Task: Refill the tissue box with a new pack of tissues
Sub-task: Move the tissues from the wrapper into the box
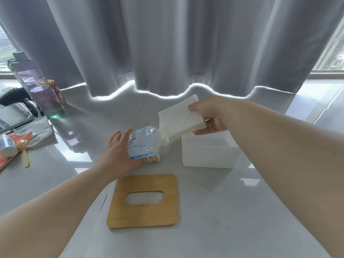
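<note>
While the left hand grips the wrapper at its left end, fingers curled over the top and thumb under the near edge, the right hand pinches the tissues at their right end, thumb on top and fingers beneath. Hands are apart, each clamped on its own item.

Tissues: a white stack, tilted, right end raised above the box, lower left end at the wrapper's clear open mouth. Whether that end lies inside the plastic cannot be told.

Wrapper: blue and clear plastic, its lower edge down at the table, just left of the box.

Box: white, open-topped, upright on the table.

Lid: wooden, with an oval slot, lying flat on the table nearer the person, apart from the box.

Left side of table: purple bottle upright, red can just behind it, yellow spoon lying among loose clutter.

Grey curtain hangs behind, its hem reaching the table's far edge.
</note>
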Tool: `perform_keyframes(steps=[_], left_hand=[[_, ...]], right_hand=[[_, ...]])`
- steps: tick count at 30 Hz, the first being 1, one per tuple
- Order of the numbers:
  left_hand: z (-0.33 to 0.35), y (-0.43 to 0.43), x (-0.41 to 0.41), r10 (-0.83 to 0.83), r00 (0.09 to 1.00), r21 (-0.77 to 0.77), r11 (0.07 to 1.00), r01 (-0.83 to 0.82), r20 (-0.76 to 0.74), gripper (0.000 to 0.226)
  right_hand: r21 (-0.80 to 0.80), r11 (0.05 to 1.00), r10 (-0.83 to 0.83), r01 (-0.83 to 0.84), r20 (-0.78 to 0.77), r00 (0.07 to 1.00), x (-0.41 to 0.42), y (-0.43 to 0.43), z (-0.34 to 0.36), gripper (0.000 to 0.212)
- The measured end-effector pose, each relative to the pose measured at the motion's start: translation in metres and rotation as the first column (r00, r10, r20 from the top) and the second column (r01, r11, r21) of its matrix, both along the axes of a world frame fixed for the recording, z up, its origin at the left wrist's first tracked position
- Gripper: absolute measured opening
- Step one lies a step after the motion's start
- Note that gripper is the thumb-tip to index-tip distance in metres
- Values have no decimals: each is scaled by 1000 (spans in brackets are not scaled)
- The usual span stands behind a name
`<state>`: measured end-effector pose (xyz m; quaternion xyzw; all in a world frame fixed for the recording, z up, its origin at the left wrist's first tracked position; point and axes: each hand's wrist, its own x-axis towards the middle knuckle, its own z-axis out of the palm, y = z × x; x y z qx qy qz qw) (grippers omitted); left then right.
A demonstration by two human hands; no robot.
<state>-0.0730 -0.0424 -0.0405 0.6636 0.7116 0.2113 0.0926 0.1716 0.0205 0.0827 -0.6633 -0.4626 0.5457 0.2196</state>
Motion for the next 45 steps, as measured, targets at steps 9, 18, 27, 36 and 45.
perform_keyframes(steps=[9,18,27,36,45], left_hand=[[-2,-3,13,-4,1000,27,1000,5,-27,101],[-2,-2,19,3,999,14,1000,-3,-33,98],[-3,-2,20,0,999,11,1000,1,-45,95],[-5,-2,21,-1,999,11,1000,1,-47,94],[-11,-7,13,32,999,-1,1000,-32,32,108]], right_hand=[[-84,976,-211,200,-151,966,64,-2,-5,12],[-143,983,-116,115,0,993,69,-3,-20,16],[-207,962,-167,179,74,983,55,5,-41,14],[37,917,198,-397,822,534,35,3,-3,34],[75,839,238,-540,840,487,18,-2,-40,4]])
